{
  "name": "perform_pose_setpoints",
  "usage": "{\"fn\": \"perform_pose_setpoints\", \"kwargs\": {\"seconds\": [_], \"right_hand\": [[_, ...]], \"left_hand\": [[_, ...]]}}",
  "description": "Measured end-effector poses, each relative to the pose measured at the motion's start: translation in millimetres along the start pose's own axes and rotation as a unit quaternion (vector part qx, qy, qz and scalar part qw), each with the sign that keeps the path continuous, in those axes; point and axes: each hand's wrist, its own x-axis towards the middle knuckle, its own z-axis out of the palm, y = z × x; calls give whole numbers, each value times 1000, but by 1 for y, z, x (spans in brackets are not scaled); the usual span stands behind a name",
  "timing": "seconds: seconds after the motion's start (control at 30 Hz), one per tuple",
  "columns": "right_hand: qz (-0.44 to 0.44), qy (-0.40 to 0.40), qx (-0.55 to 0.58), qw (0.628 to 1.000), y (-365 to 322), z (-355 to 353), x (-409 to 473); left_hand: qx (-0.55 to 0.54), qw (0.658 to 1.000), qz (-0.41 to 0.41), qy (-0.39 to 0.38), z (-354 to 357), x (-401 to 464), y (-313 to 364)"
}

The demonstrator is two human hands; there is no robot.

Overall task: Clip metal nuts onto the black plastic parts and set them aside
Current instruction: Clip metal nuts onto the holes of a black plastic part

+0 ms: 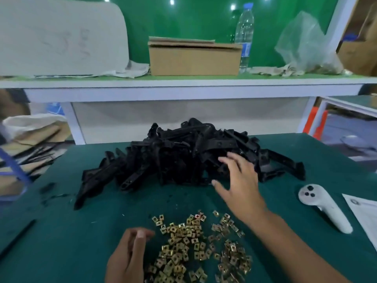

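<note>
A big heap of black plastic parts [183, 156] lies across the middle of the green table mat [71, 242]. Nearer to me, several brass-coloured metal clip nuts [195, 246] are scattered in a loose pile. My right hand [238, 184] reaches over the right side of the black heap, fingers spread and straight, holding nothing. My left hand [128, 256] hovers at the left edge of the nut pile with fingers loosely bent; whether a nut sits between its fingertips cannot be made out.
A white hand controller [324, 207] and a sheet of paper [365, 217] lie at the right. A black strip [18, 235] lies at the left. The shelf behind carries a cardboard box [193, 58], a water bottle [244, 35] and a plastic bag [306, 48].
</note>
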Motion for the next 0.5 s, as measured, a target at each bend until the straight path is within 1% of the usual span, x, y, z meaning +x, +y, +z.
{"fn": "perform_pose_setpoints", "kwargs": {"seconds": [0.03,0.07,0.17,0.2,0.27,0.37,0.43,0.5], "right_hand": [[8,19,-16,1000,1,-1,27],[14,8,-36,999,3,0,51],[4,-72,-119,990,12,11,92],[-7,-74,-136,988,15,13,97],[-37,-32,-156,987,18,11,99],[-84,70,-146,983,19,2,98],[-80,107,-114,984,11,-9,98],[-51,121,-21,991,-5,-22,93]], "left_hand": [[-1,1000,1,1,1,0,0],[-4,1000,2,9,1,-1,0],[-9,999,-4,37,-2,-5,-1],[-11,999,-7,39,-3,-5,-2],[-10,999,-16,34,-3,-4,-1],[6,1000,-14,22,-2,0,-2],[4,1000,-13,19,-2,0,-1],[-11,1000,-12,25,-2,-2,1]]}}
